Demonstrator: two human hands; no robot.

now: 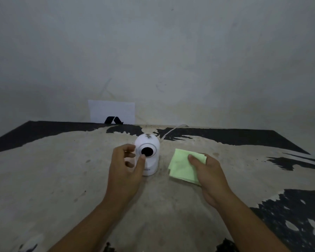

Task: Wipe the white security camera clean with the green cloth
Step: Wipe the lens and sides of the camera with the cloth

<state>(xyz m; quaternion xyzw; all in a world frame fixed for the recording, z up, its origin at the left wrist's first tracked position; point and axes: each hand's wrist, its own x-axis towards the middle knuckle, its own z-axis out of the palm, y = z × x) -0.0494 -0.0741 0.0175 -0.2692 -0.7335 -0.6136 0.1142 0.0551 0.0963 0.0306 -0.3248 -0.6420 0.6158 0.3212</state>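
At the far left the worn table [44, 170] shows pale bare patches with black coating left along its edges. Against the wall behind it leans a white sheet of paper [111, 110] with a black mark at its lower edge.

Your left hand [125, 170] is at the left side of the white security camera [149, 153]. Its fingers are curled loosely around that side and your thumb tip rests on the ring under the dark lens, so you are steadying the camera with a light hold, not a clenched one. The camera stands upright near the middle of the table, lens facing you, with dark specks of dirt on its top. A white cable [171, 131] runs from behind it toward the wall.

Just to the right of the camera, apart from it, lies the folded green cloth [182, 166], flat on the table. Your right hand [209, 177] lies on the cloth's right part, thumb on top and fingers hidden beyond it; whether you have pinched it or only press on it cannot be told.
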